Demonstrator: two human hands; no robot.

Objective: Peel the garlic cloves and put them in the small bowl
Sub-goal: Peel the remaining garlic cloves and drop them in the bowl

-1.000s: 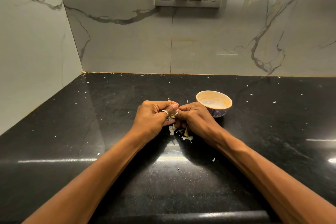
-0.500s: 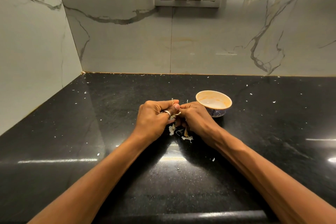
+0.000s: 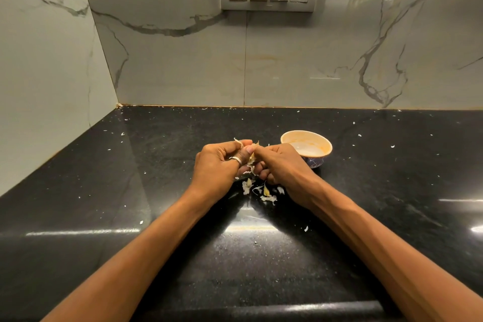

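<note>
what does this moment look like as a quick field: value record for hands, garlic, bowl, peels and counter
left hand: holds the garlic clove; wears a ring
right hand: fingers pinch the same clove, which is mostly hidden
small bowl: upright, just right of the right hand; no clove visible inside
peel scraps: on the counter under the hands
counter: black, speckled with pale flakes
</note>
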